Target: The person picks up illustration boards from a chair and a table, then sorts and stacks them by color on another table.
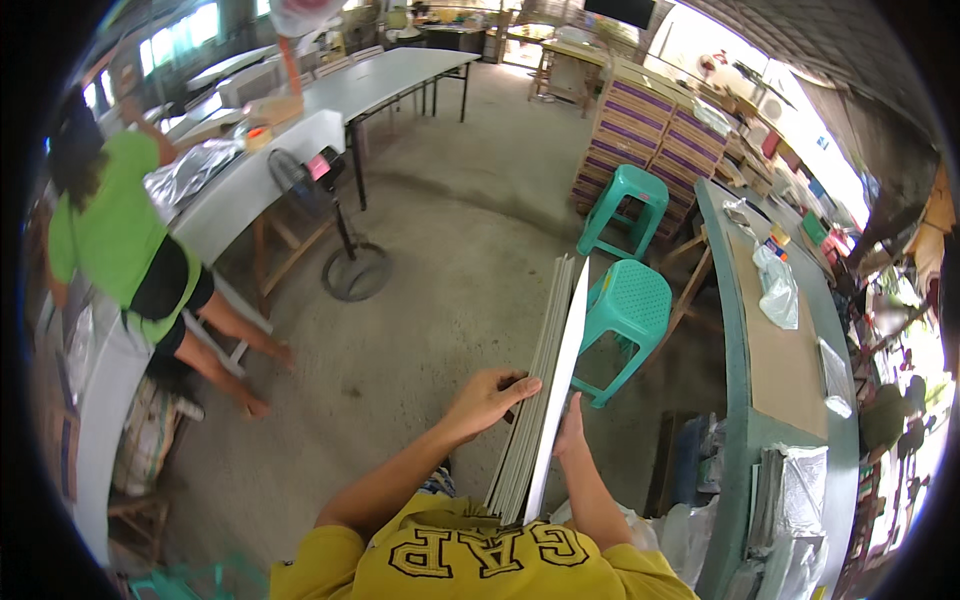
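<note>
head view: stack of thin boards (536, 385) held in front of the person's body, edges up, over the concrete floor (400, 340). near end reaches the yellow shirt (470, 565), far end points away, slightly right. grayish edges on the left, white sheet (566, 370) as the outermost layer on the right.

left hand (493, 402) grips the stack from its left side, thumb laid across the edges, fingers partly hidden. right hand (570, 432) is at the right side, against the white sheet; fingers partly covered, can't tell how tight that grip is.

two green stools (628, 300) just right of the stack, one beyond the other. further right, gray-green workbench (742, 410) with brown board (785, 375), clear plastic bag (777, 287) and, at its near end, plastic-wrapped bundle (800, 490). stacked boxes (635, 120) past the stools.

left: co-worker (125, 215) in green shirt standing at a long pale table (235, 205), silvery plastic (190, 172) on it. standing fan (345, 235) beside that table.
</note>
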`<state>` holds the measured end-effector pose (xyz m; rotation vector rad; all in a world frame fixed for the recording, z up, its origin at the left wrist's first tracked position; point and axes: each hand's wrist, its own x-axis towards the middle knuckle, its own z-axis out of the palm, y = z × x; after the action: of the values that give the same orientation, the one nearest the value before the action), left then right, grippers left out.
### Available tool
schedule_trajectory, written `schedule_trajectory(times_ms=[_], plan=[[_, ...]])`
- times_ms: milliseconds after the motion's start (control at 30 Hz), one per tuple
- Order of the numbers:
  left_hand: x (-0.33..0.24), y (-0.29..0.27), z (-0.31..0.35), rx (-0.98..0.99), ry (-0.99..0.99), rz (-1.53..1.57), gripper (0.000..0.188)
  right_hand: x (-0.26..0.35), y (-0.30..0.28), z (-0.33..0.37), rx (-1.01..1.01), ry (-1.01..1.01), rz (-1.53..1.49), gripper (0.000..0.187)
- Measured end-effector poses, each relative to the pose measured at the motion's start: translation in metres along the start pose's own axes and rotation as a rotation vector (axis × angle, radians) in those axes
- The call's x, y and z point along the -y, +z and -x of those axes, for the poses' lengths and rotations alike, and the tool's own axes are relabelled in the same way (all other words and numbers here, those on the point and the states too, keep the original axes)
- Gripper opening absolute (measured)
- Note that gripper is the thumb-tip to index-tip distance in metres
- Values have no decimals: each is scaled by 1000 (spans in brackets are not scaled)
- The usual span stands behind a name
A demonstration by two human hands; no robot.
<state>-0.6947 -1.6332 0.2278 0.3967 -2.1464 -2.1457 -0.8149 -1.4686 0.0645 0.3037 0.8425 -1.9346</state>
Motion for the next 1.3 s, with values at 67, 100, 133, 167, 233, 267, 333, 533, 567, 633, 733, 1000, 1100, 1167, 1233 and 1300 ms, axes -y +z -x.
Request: schedule_trajectory(times_ms=[67, 100, 133, 167, 233, 267, 333, 533, 567, 633, 733, 1000, 1100, 1167, 1233, 1300], plan=[[-17, -15, -47, 82, 32, 37, 50, 29, 9, -40, 16, -100, 35, 81], [-13, -21, -71, 110, 72, 46, 50, 41, 15, -53, 8, -146, 21, 81], [-17, -25, -99, 145, 120, 57, 50, 57, 31, -62, -1, -202, 9, 81], [-28, -27, -122, 207, 98, 54, 49, 71, 39, -69, -19, -258, -12, 81], [-51, -28, -163, 334, 30, 41, 48, 107, 18, -106, 236, -270, -87, 80], [-49, -30, -181, 362, 28, 60, 47, 115, 18, -123, 205, -301, -91, 80], [-47, -32, -223, 413, 40, 102, 46, 128, 17, -146, 127, -358, -97, 80], [-55, -51, -362, 471, 88, 141, 43, 226, 29, -232, 150, -376, -201, 77], [-62, -50, -386, 460, 119, 156, 43, 252, 32, -249, 163, -382, -212, 72], [-76, -43, -436, 436, 209, 17, 40, 305, 13, -297, 130, -492, -150, 61], [-100, -66, -497, 271, 202, -66, 35, 368, 143, -302, -70, -582, -86, 41], [-142, -94, -630, 128, 484, -270, 16, 475, 144, -437, 38, -375, -43, 78], [-142, -114, -684, 62, 534, -289, 20, 499, 154, -493, 127, -324, -68, 78], [-144, -128, -726, 61, 550, -292, 20, 526, 153, -538, 144, -306, -68, 80], [-143, -145, -773, 60, 573, -277, 20, 550, 154, -582, 142, -302, -99, 82], [-145, -158, -821, -5, 628, -284, 21, 582, 160, -615, 164, -297, -32, 84]])
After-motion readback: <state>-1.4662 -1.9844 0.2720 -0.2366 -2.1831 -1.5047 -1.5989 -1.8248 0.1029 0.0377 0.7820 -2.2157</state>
